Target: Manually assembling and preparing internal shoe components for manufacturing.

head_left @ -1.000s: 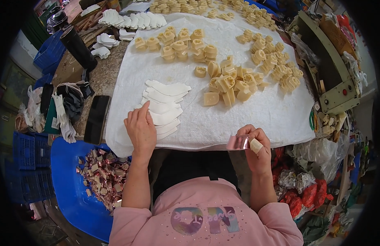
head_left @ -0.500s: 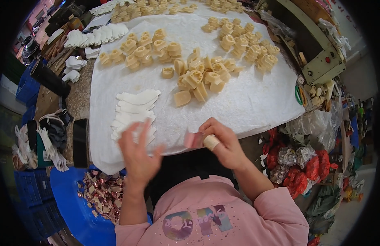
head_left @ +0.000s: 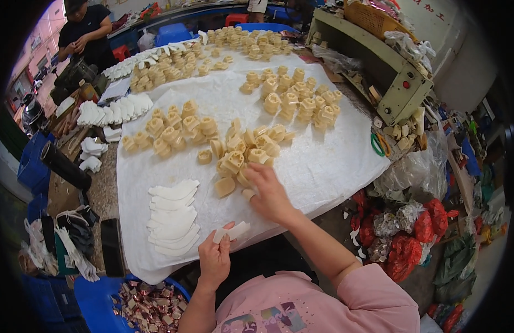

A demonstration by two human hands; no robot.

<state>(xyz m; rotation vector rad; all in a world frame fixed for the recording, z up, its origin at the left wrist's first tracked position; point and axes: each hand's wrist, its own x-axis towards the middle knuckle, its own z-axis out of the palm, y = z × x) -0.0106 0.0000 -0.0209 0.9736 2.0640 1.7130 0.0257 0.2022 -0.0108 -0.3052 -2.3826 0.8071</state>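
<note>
Over the cloth's bare edge (head_left: 261, 226), your left hand (head_left: 214, 258) pinches a strip (head_left: 239, 230); your right hand (head_left: 266, 195) (blurred, grip unclear) hides some beige blocks (head_left: 233, 161).

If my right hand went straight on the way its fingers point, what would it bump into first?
Your right hand would probably bump the nearest pile of cream-coloured pieces. It might even be touching one already; depth is hard to tell here.

Carries, on a white-sheeted table (head_left: 318, 158), hollow cream moulded pieces (head_left: 233, 161), middle to far, and overlapping curved white strips (head_left: 174, 219), near left.
</note>
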